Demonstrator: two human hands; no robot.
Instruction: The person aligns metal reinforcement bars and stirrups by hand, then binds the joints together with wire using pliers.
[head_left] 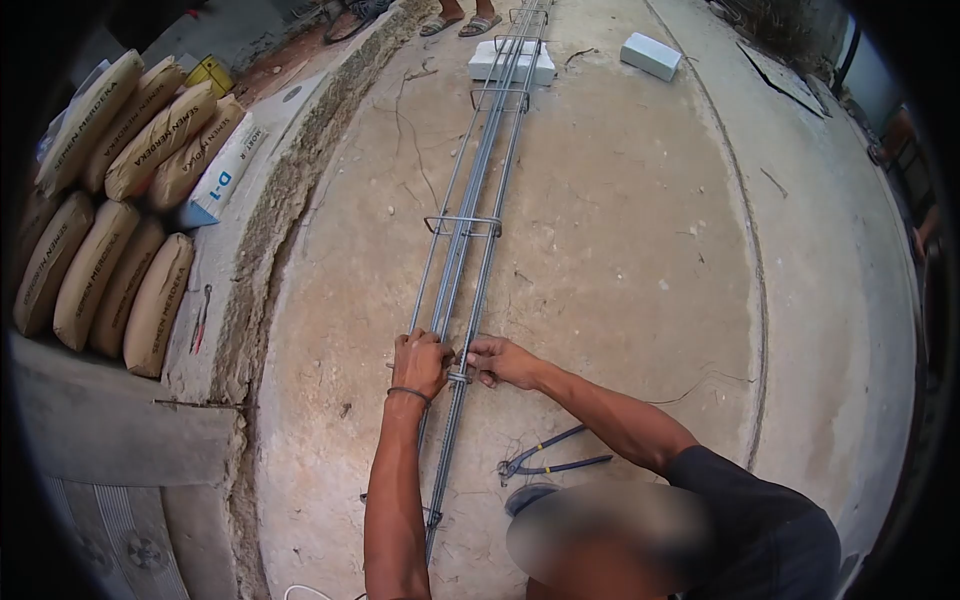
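Observation:
Long steel rebars (463, 235) run up the middle of the view, with square wire stirrups (465, 222) around them at intervals. My left hand (421, 361) is closed over the bars on their left side, at a stirrup; a dark band is on its wrist. On the right side of the same spot, my right hand (500, 362) has its fingers bent against the outer bar; what its fingertips hold, if anything, is too small to make out. Pincers (555, 458) with blue and yellow handles lie on the concrete below my right hand.
Stacked cement bags (95, 270) stand at the left, near red-handled pliers (201, 320). White blocks (512, 62) (650, 56) lie farther up, one under the bars. A person's sandalled feet (460, 24) are at the top. A rough concrete edge runs along the left.

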